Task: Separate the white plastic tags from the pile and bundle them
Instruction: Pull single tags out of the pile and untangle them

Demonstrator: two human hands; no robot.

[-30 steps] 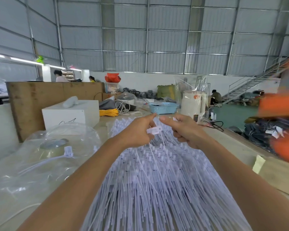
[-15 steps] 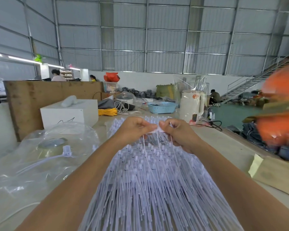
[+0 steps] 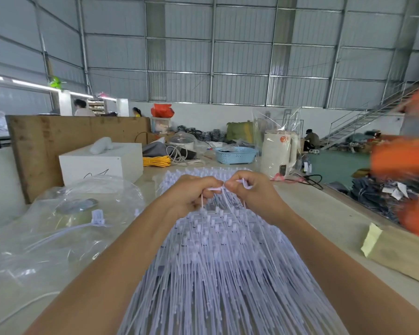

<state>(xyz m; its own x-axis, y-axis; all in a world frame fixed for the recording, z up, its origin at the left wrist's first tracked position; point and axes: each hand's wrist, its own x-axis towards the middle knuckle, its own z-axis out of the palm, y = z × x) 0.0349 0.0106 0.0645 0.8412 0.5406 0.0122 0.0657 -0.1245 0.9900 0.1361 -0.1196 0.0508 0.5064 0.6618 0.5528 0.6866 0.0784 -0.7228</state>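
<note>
A wide pile of long white plastic tags (image 3: 228,267) fans out on the table from the near edge to the middle. Both my hands are raised over its far end, knuckles almost touching. My left hand (image 3: 191,193) has its fingers curled round a few tag strands and pinches a tag head (image 3: 215,189) at its fingertips. My right hand (image 3: 249,192) pinches the other side of the same tags, fingers curled, with thin strands hanging down to the pile.
A clear plastic bag (image 3: 65,228) with one tag bundle (image 3: 97,217) lies left. A white box (image 3: 102,163), yellow cord (image 3: 156,161), blue basket (image 3: 235,155) and white kettle (image 3: 277,151) stand behind. A blurred person in orange (image 3: 404,163) moves at the right.
My hands have come closer together until they nearly touch, both now pinching the same tags. The blurred orange figure at the right has shifted.
</note>
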